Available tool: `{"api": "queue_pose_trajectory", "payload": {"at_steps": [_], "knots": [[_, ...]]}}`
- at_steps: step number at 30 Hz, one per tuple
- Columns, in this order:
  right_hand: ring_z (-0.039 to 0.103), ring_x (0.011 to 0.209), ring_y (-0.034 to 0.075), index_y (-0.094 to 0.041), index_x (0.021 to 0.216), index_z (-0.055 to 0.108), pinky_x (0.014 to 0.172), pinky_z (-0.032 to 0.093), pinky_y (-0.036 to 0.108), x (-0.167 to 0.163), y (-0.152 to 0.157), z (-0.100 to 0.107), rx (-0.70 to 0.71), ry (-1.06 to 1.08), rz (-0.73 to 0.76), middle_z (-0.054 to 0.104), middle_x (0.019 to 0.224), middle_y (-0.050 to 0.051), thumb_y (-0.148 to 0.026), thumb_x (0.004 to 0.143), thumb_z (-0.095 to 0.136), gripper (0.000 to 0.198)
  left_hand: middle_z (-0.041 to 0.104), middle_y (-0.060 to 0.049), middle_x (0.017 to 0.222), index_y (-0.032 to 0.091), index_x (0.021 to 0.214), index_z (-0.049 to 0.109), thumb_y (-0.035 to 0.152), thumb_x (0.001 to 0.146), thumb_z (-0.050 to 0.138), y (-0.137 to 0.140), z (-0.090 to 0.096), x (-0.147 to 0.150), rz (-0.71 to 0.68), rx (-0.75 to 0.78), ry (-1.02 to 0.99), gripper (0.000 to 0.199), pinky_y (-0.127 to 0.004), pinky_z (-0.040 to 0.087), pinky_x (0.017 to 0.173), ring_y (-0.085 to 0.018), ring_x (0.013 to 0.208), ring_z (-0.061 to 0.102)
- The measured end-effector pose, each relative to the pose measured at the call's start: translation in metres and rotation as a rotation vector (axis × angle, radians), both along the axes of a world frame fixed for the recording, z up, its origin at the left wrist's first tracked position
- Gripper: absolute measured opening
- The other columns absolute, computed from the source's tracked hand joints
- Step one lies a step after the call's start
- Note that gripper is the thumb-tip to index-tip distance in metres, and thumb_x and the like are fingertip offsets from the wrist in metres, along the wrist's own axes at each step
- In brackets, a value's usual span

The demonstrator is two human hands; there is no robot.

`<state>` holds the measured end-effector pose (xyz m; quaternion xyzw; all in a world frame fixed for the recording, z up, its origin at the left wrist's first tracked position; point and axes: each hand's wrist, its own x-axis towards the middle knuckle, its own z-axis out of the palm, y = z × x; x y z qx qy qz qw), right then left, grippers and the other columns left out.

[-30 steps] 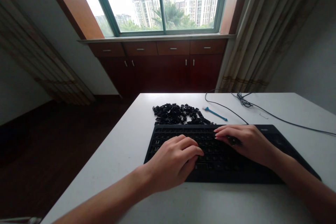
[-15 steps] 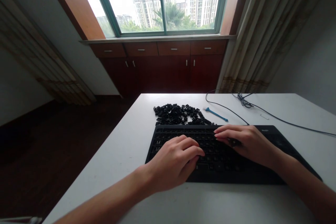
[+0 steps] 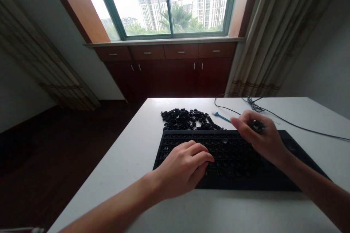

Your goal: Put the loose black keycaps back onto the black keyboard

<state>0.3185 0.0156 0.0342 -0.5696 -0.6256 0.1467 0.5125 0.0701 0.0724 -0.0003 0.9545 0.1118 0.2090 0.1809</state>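
Note:
A black keyboard [image 3: 235,180] lies along the front of the white table, with many keycaps off its key field. My left hand [image 3: 188,164] rests over its left half, fingers curled down and the thumb tucked close; whatever is under the fingertips is hidden. Above the right half my right hand [image 3: 254,131] is raised and closed, with small dark pieces that look like black keycaps [image 3: 258,126] showing in its curl. A single shiny keycap [image 3: 224,141] sits near the keyboard's top rows, left of that hand.
A pile of loose black keycaps [image 3: 182,118] lies behind the keyboard. Right of it is a blue tool [image 3: 222,117], partly covered by my right hand. A black cable [image 3: 290,124] runs across the table's back right. The table's left edge [image 3: 109,149] drops to dark floor.
My right hand has lifted off the keyboard, turned and moved back, with the dark pieces still in it. A shiny keycap now shows where its fingertips were. My left hand has stayed put.

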Motion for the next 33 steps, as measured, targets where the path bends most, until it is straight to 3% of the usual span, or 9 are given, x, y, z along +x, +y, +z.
{"api": "queue_pose_trajectory", "payload": {"at_steps": [2,5,8,14,18,22,26,33], "knots": [[0.05,0.056,0.011,-0.024,0.078,0.059,0.054,0.041,0.026,0.001,0.007,0.005,-0.034,-0.223,0.038,0.055,0.064,-0.004,-0.043,0.087,0.064,0.022,0.067,-0.004,0.109,0.02,0.112,0.061,0.013,0.093,0.047,0.0,0.0,0.0,0.001,0.004,0.002,0.024,-0.035,0.051,0.085,-0.018,0.094,0.059],[0.058,0.063,0.012,-0.025,0.084,0.065,0.062,0.045,0.027,0.008,0.012,0.005,-0.067,-0.589,0.087,0.065,0.08,-0.001,-0.046,0.087,0.063,0.022,0.067,-0.004,0.108,0.02,0.111,0.061,0.013,0.093,0.047,-0.001,0.001,0.0,0.008,0.007,0.006,0.024,-0.035,0.051,0.085,-0.018,0.093,0.059],[0.062,0.066,0.013,-0.025,0.087,0.067,0.062,0.048,0.028,0.015,0.007,-0.004,-0.091,-0.731,0.088,0.068,0.092,0.002,-0.051,0.087,0.062,0.026,0.067,-0.005,0.108,0.02,0.111,0.062,0.013,0.093,0.048,-0.001,0.001,0.0,0.009,0.012,0.007,0.024,-0.035,0.05,0.085,-0.018,0.093,0.059],[0.069,0.077,0.016,-0.027,0.102,0.069,0.071,0.055,0.029,0.024,-0.002,-0.019,-0.139,-0.733,0.214,0.071,0.102,0.002,-0.044,0.09,0.06,0.022,0.068,-0.006,0.108,0.02,0.112,0.062,0.014,0.094,0.047,-0.001,0.002,0.0,0.003,0.009,0.011,0.024,-0.035,0.05,0.084,-0.019,0.093,0.06],[0.071,0.085,0.017,-0.029,0.109,0.071,0.078,0.058,0.029,0.028,0.0,-0.02,-0.097,-0.669,0.303,0.073,0.106,0.001,-0.033,0.091,0.059,0.021,0.067,-0.006,0.108,0.02,0.111,0.061,0.013,0.094,0.047,0.0,0.002,0.0,-0.001,0.005,0.012,0.023,-0.034,0.05,0.084,-0.018,0.093,0.06],[0.072,0.092,0.018,-0.028,0.103,0.072,0.084,0.058,0.03,0.03,0.001,-0.019,-0.093,-0.564,0.325,0.075,0.104,0.001,-0.03,0.091,0.06,0.017,0.067,-0.005,0.107,0.02,0.112,0.061,0.013,0.094,0.047,0.0,0.002,0.0,-0.001,0.002,0.01,0.024,-0.034,0.05,0.084,-0.018,0.094,0.059],[0.072,0.091,0.017,-0.029,0.1,0.072,0.085,0.058,0.03,0.031,0.0,-0.018,-0.144,-0.591,0.333,0.075,0.102,-0.001,-0.03,0.091,0.06,0.015,0.067,-0.005,0.108,0.02,0.113,0.061,0.013,0.094,0.048,0.001,0.001,0.0,-0.005,-0.003,0.007,0.024,-0.034,0.05,0.084,-0.018,0.094,0.059],[0.073,0.089,0.018,-0.026,0.093,0.072,0.081,0.059,0.03,0.031,0.001,-0.018,-0.096,-0.62,0.346,0.076,0.102,0.001,-0.028,0.09,0.061,0.012,0.067,-0.005,0.107,0.02,0.112,0.061,0.013,0.093,0.049,0.0,0.001,0.0,-0.006,0.007,0.0,0.023,-0.034,0.051,0.084,-0.017,0.094,0.06]]}}
